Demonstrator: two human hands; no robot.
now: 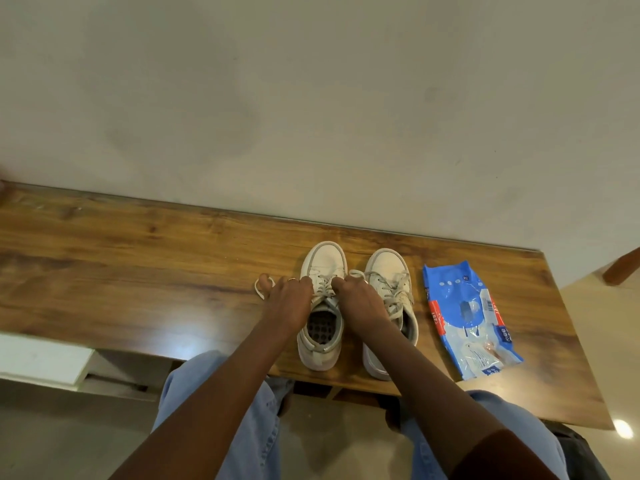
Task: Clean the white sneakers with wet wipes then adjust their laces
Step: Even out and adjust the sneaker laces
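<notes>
Centrally in the head view, the left sneaker [323,265] and right sneaker [387,268] stand side by side on the desk [138,271], toes toward the wall [311,98]. The left hand [291,301] and right hand [360,299] both sit on the left sneaker, fingers curled tight, each pinching its laces [323,289] at either side of the eyelets. A loop [264,287] of lace trails past the left hand onto the wood. A blue wipes pack [467,317] lies flat at centre right, near the right sneaker but apart from it
</notes>
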